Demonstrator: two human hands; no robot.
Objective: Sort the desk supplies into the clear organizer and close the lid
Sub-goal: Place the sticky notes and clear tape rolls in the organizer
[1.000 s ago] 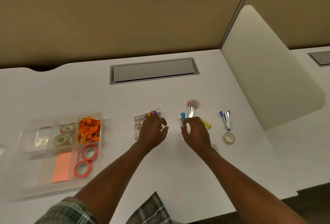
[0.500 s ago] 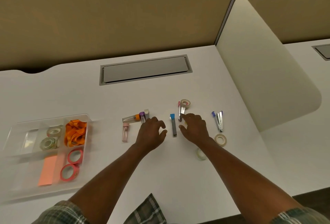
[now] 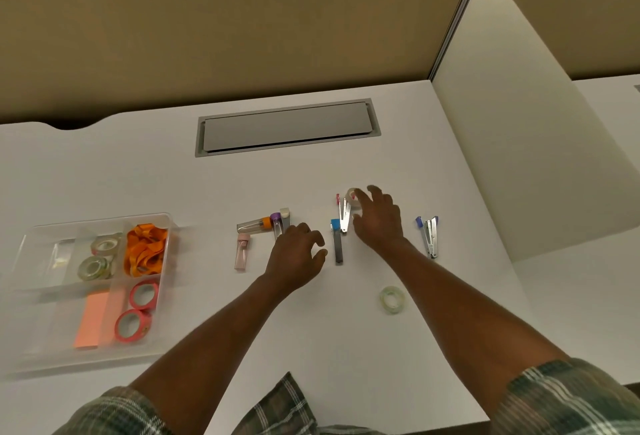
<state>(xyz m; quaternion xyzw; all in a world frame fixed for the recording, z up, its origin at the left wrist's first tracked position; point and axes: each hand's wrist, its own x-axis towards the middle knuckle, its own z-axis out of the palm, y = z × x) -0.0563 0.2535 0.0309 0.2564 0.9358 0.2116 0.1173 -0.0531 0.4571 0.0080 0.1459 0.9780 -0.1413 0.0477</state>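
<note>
The clear organizer (image 3: 34, 240) sits at the left, holding tape rolls, orange ribbon, pink tape rings and an orange sticky pad. Several small capped tubes (image 3: 258, 225) lie mid-desk; a pink one (image 3: 241, 252) lies just below them. My left hand (image 3: 298, 254) hovers beside them with fingers apart, holding nothing. A blue-capped lead case (image 3: 337, 244) lies between my hands. My right hand (image 3: 379, 223) reaches over a tape roll (image 3: 351, 193) and a red staple remover (image 3: 343, 218), fingers spread. A blue staple remover (image 3: 429, 235) and a clear tape roll (image 3: 392, 299) lie further right.
A grey cable hatch (image 3: 287, 128) is set into the desk behind the supplies. A beige partition wall (image 3: 207, 25) runs along the back and a cream divider panel (image 3: 519, 122) bounds the right side. The desk's front edge is near my sleeves.
My right hand has moved forward and right, from the lead case to over the tape roll and red staple remover. My left hand shifted right, off the tubes. The camera moved closer.
</note>
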